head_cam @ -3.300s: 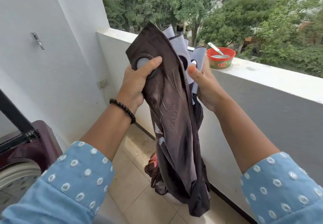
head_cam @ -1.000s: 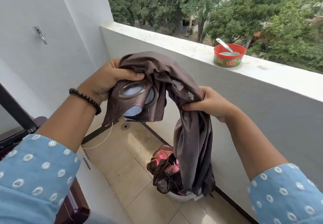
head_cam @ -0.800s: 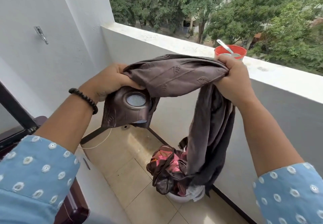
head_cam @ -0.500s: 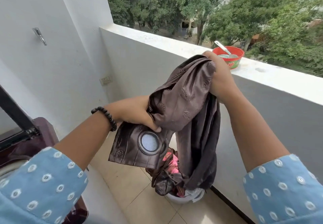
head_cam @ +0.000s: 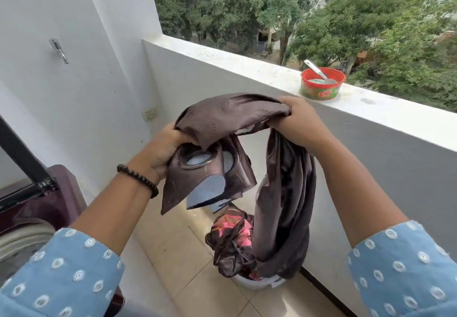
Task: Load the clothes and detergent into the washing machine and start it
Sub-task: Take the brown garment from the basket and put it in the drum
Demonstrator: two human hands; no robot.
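Observation:
A long dark brown curtain (head_cam: pixel 230 116) with metal eyelet rings stretches between both hands at chest height. My left hand (head_cam: pixel 162 152) grips the gathered ring end. My right hand (head_cam: pixel 294 121) grips the cloth further along, and the rest hangs down into a white basin (head_cam: pixel 257 283) on the floor. In the basin lies a brown and pink garment (head_cam: pixel 230 232). A red detergent tub (head_cam: pixel 321 83) with a spoon in it stands on the balcony ledge, just beyond my right hand. The maroon washing machine (head_cam: pixel 32 218) is at the lower left with its lid raised.
A white parapet wall (head_cam: pixel 371 148) runs along the right, with its flat ledge at hand height. A white wall on the left carries a metal hook (head_cam: pixel 59 51) and a socket (head_cam: pixel 149 114). Beige floor tiles lie between the machine and the basin.
Both hands have gathered the curtain in further. My left hand rose from low to chest height, and my right hand dropped slightly and moved apart from it, stretching the cloth between them.

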